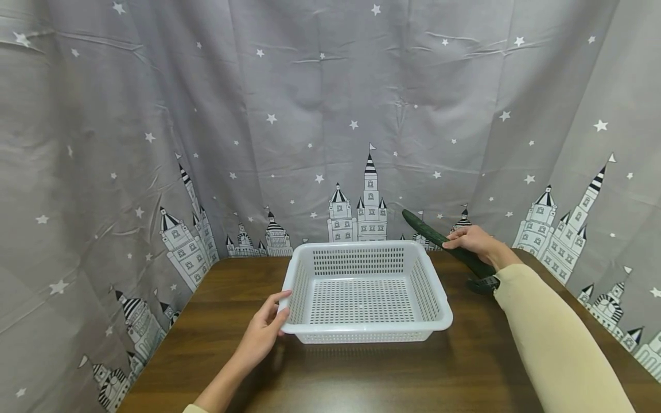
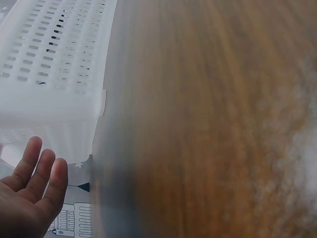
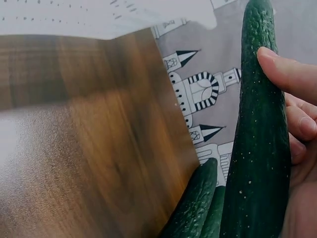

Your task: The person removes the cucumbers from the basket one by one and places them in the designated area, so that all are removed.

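Observation:
A long dark green cucumber [image 1: 423,227] slants up and left in the air, with my right hand [image 1: 472,241] gripping it near its middle. In the right wrist view the thumb lies along one side of the cucumber [image 3: 257,129] and the other fingers are behind it. Two more cucumbers [image 3: 190,206] show below, partly hidden by the held one. My left hand [image 1: 265,327] touches the left rim of a white perforated plastic basket [image 1: 361,328]. Seen from the left wrist, three fingers [image 2: 37,171] stretch out loosely beside the basket's outer wall.
The basket stands on a dark brown wooden table [image 1: 361,378], and its slotted floor is bare. A grey curtain [image 1: 310,115] printed with stars and castles hangs behind the table and at both sides.

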`<state>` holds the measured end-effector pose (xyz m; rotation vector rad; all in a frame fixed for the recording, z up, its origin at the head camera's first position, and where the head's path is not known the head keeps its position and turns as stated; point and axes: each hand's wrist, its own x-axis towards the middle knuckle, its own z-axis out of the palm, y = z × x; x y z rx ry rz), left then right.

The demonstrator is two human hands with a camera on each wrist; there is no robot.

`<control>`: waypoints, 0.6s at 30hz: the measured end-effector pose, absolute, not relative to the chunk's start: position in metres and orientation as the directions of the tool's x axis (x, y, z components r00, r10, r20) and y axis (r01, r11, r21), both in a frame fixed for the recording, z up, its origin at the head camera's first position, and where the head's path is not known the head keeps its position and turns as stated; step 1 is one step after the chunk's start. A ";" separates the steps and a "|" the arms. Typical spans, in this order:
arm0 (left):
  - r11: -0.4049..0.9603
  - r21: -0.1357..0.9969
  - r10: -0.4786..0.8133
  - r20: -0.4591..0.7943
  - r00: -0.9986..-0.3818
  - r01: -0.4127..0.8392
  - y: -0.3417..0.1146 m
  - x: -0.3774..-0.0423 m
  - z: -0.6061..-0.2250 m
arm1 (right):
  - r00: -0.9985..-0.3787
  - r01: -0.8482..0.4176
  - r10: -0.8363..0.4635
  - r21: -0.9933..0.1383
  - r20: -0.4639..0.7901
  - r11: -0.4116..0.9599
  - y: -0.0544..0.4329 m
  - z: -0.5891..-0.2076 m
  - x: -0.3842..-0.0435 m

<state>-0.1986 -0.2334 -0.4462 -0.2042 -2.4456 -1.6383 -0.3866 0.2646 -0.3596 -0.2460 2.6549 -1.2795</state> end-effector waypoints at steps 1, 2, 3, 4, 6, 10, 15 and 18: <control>0.381 0.898 0.007 0.233 -0.973 0.218 -0.233 -0.199 -0.446 | -0.970 -0.069 -0.225 -0.787 -0.090 0.613 0.266 -0.361 -0.386; 0.383 0.898 0.007 0.231 -0.973 0.215 -0.234 -0.198 -0.446 | -0.971 -0.072 -0.224 -0.789 -0.085 0.610 0.267 -0.362 -0.385; 0.385 0.898 0.005 0.229 -0.973 0.213 -0.234 -0.198 -0.446 | -0.971 -0.074 -0.224 -0.791 -0.081 0.608 0.267 -0.363 -0.385; 0.386 0.898 0.004 0.227 -0.974 0.211 -0.234 -0.199 -0.445 | -0.972 -0.073 -0.219 -0.789 -0.079 0.609 0.268 -0.364 -0.385; 0.387 0.899 0.000 0.225 -0.974 0.207 -0.233 -0.199 -0.445 | -0.976 -0.069 -0.206 -0.786 -0.076 0.614 0.270 -0.367 -0.383; 0.388 0.899 -0.001 0.222 -0.975 0.204 -0.233 -0.198 -0.444 | -0.984 -0.033 -0.159 -0.783 -0.085 0.621 0.273 -0.375 -0.382; 0.396 0.895 0.002 0.225 -0.974 0.207 -0.233 -0.198 -0.444 | -0.988 0.009 -0.114 -0.792 -0.099 0.610 0.280 -0.387 -0.380; 0.397 0.894 0.001 0.225 -0.974 0.207 -0.233 -0.198 -0.444 | -0.989 0.026 -0.101 -0.791 -0.111 0.611 0.283 -0.393 -0.379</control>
